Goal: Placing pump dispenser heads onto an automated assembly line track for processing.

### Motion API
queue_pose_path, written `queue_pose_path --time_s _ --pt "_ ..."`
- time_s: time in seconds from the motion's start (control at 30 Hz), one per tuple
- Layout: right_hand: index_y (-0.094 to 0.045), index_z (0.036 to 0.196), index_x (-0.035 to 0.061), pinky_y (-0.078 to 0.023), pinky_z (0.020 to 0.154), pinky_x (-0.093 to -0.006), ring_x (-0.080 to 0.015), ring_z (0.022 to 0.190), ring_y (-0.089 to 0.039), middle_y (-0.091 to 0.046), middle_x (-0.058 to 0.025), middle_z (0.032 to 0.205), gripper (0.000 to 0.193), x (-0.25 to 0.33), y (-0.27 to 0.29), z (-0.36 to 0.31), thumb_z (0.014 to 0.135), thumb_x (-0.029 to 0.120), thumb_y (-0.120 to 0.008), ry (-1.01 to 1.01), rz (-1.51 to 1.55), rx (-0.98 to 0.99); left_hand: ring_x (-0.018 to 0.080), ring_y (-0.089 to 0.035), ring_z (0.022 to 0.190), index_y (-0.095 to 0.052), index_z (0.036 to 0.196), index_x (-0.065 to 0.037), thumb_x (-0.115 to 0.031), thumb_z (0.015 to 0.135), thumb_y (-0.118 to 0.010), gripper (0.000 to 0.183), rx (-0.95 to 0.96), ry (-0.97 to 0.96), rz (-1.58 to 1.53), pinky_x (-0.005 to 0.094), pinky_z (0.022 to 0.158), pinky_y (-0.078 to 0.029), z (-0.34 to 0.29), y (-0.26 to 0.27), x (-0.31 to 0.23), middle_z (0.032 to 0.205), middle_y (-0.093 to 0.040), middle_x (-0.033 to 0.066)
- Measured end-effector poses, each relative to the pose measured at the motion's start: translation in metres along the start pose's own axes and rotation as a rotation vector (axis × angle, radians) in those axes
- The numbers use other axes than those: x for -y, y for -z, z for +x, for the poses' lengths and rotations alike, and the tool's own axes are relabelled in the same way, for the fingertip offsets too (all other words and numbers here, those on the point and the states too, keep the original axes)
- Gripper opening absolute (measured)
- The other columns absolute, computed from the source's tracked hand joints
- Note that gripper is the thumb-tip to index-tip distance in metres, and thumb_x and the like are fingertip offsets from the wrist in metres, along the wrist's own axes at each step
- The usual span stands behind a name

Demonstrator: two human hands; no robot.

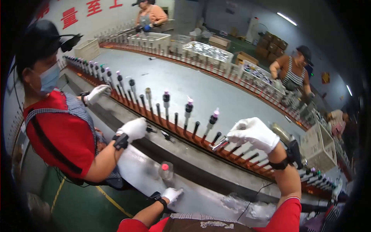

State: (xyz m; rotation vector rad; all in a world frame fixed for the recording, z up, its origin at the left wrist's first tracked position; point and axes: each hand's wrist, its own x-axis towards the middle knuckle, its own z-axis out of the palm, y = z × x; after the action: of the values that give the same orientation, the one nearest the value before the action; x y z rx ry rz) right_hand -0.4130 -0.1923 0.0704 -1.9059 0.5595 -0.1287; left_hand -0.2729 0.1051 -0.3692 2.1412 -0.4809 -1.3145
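My right hand [253, 134], in a white glove, reaches over the rail of upright rods with its fingers closed. At its fingertips is a small shiny silver cylindrical part [220, 144], tilted beside a black rod [216, 138]. Left of that, a black-and-lilac topped piece [212, 123] stands on a rod. Low in the picture my left hand [172, 194], also gloved, lies on the grey metal ledge [145, 168], fingers loosely stretched out and nothing visible in them. A clear bottle with a red cap [166, 170] stands just beyond it.
At my left a co-worker in red [62, 127] has both gloved hands at the same rail [177, 133]. Two others work across the grey table [162, 83]. White crates [319, 147] stand at the right and far side. A thin black cable [253, 199] crosses the ledge.
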Motion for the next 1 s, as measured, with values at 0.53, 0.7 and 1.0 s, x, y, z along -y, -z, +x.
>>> queue_pose_path --time_s 0.53,0.7,1.0 --pt "-0.074 0.096 -0.0016 -0.056 0.065 -0.0272 -0.0147 0.070 -0.069 -0.072 -0.0076 0.079 0.026 0.111 -0.003 0.105 0.087 0.022 -0.075 -0.194 -0.479 0.439 0.0212 -0.063 0.046 -0.065 0.080 -0.001 -0.061 0.090 -0.065 0.061 0.291 0.281 -0.392 0.0306 0.046 -0.052 0.014 -0.007 0.009 0.068 -0.070 0.0129" --pt "-0.033 0.151 -0.0050 -0.054 0.084 -0.0243 -0.0180 0.104 -0.066 -0.062 -0.0156 0.130 0.073 0.208 0.050 0.209 0.093 0.019 -0.070 0.488 0.144 -0.350 0.0200 -0.065 0.051 -0.066 0.086 0.002 -0.064 0.089 -0.063 0.067 0.314 0.211 -0.294 0.0321 0.047 -0.051 0.018 -0.006 0.003 0.068 -0.068 0.0111" --pt "-0.052 0.137 -0.0057 -0.056 0.078 -0.0263 -0.0175 0.098 -0.070 -0.070 -0.0151 0.117 0.064 0.157 -0.025 0.072 0.087 0.027 -0.077 0.235 -0.055 0.063 0.0219 -0.064 0.050 -0.065 0.079 0.001 -0.061 0.090 -0.064 0.064 0.279 0.256 -0.354 0.0339 0.047 -0.052 -0.016 -0.001 0.004 0.065 -0.067 0.0107"
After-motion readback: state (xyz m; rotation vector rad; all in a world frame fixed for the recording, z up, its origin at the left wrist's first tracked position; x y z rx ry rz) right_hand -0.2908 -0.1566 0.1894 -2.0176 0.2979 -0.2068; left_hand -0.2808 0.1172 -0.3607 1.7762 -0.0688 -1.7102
